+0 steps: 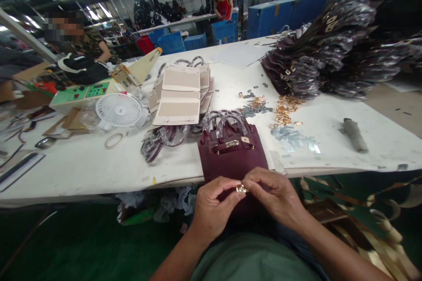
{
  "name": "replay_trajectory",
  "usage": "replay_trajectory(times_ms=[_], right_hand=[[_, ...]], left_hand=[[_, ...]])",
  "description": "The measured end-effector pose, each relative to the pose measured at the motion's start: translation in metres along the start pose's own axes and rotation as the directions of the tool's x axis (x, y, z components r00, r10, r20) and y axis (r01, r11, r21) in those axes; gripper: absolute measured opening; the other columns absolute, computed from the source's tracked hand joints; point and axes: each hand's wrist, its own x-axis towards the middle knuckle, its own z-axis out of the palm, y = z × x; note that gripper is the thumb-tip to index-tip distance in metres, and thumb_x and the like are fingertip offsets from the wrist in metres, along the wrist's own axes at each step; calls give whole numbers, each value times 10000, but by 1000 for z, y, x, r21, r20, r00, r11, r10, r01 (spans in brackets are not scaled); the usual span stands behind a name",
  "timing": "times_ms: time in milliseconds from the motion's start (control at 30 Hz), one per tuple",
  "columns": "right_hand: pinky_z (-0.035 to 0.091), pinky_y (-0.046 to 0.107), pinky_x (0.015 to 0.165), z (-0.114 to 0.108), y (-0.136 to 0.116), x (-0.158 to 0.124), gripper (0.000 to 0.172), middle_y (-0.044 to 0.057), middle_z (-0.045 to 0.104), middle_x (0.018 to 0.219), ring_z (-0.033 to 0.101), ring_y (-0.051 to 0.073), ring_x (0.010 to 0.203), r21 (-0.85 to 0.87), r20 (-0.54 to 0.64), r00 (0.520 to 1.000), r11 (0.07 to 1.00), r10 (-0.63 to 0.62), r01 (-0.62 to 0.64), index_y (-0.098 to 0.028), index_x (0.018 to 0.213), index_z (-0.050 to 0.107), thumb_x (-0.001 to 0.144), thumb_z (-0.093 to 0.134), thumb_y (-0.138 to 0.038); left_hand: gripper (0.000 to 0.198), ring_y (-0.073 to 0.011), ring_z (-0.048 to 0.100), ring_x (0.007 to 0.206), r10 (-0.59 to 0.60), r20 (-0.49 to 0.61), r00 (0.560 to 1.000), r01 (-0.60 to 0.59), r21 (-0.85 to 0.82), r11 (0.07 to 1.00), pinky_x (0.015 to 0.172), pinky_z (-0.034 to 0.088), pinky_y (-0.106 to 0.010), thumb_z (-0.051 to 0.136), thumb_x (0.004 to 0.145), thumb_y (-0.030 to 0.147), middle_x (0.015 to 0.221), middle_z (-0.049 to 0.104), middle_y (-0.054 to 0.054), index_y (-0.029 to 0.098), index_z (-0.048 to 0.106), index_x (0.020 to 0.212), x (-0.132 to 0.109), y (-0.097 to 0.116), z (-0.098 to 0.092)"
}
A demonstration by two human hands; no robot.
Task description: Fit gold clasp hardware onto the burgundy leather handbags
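landmark: burgundy handbag [232, 158], lying over the near edge of the white table [82, 167]
left hand [212, 204]: fingertips pinched on a small gold fitting [241, 189], over the handbag's near end
right hand [275, 193]: thumb and forefinger pinching the same fitting
gold hardware heap [285, 109]: beyond the handbag, rightward
white fan [119, 109]: well left of the handbag

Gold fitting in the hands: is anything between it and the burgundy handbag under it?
Nothing visible. The left hand and right hand both pinch the gold fitting at their fingertips, over the burgundy handbag and its bare lower front. The plastic-wrapped handles and gold clasp lie farther up, clear of it.
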Motion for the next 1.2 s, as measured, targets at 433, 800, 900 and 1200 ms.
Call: replay_trajectory(times_ms=[433,800,900,1200], right_hand=[[448,401,1069,17,15,20,278,87,683,1294,610,281,1224,239,-139,953,943,269,-232,-234,884,766,936,696,-498],[507,418,1012,44,19,79,305,70,756,1119,683,267,1061,265,-274,936,953,220,-147,-218,1020,779,897,733,-494],[482,414,1070,43,-2,78,205,67,739,1186,660,259,1152,170,-232,971,985,61,-21,-245,979,786,917,725,-430],[530,447,1002,-11,15,87,336,68,758,1167,695,282,1085,69,-213,964,987,158,-146,-245,1109,762,898,732,-504]], left_hand=[[474,-190,635,1013,29,-120,992,-15,116,993,882,534,-299,804,833,253,1173,659,-36,318,676,1285,17,-25,-11],[866,-232,619,1051,-143,-344,928,184,90,979,877,516,-358,845,750,338,1394,592,-129,235,439,1508,56,-61,-30],[908,-253,630,1096,-167,-345,924,171,-20,985,978,492,-387,896,694,360,1362,622,-132,213,473,1483,67,-56,-28],[499,-261,700,1081,-340,-22,940,228,-701,676,987,527,-391,790,838,476,1167,742,-104,176,663,1217,88,-35,-13]])
